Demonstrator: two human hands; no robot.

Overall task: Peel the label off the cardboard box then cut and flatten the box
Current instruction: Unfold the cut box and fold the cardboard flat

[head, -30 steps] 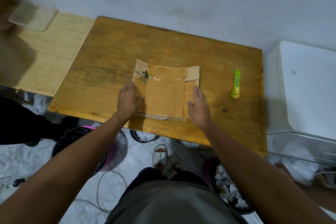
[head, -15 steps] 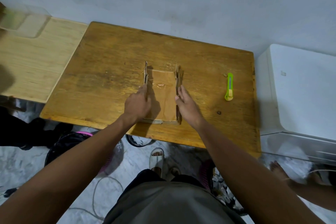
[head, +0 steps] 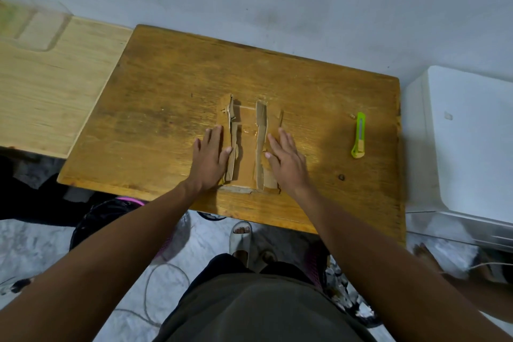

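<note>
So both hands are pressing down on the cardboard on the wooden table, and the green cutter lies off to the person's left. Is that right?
Not quite: the green cutter lies to the person's right, untouched on the wooden table, as the head view shows. The rest holds: the left hand and right hand both press flat on the cardboard.

Brown wooden table (head: 166, 108): cut cardboard box (head: 248, 153) near front edge; green utility knife (head: 359, 134) right of box.
</note>
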